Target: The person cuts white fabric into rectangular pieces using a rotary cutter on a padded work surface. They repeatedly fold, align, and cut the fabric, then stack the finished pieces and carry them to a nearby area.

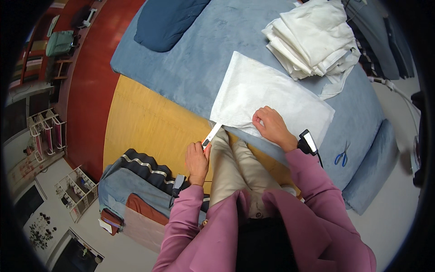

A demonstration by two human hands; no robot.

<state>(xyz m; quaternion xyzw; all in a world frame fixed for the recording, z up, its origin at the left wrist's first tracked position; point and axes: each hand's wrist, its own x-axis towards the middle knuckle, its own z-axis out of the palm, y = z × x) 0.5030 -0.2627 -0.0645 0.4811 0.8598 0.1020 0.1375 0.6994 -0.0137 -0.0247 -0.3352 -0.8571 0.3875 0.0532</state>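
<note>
My left hand [197,163] is closed around a narrow white-and-orange tool [211,136], which looks like a cutter. Its tip reaches the lower left corner of a white cloth [240,86] lying on the blue padded surface. My right hand [271,127] has its fingers curled on the cloth's near edge, pinching it. To the right, blue-handled scissors [341,156] lie on the blue surface.
A folded pile of white cloths [310,38] and a dark blue cushion [167,20] lie on the blue surface [176,72]. Below are yellow flooring [140,113] and striped dark fabric [136,161]. A blue bolster [371,167] is at right, shelving [77,190] at left.
</note>
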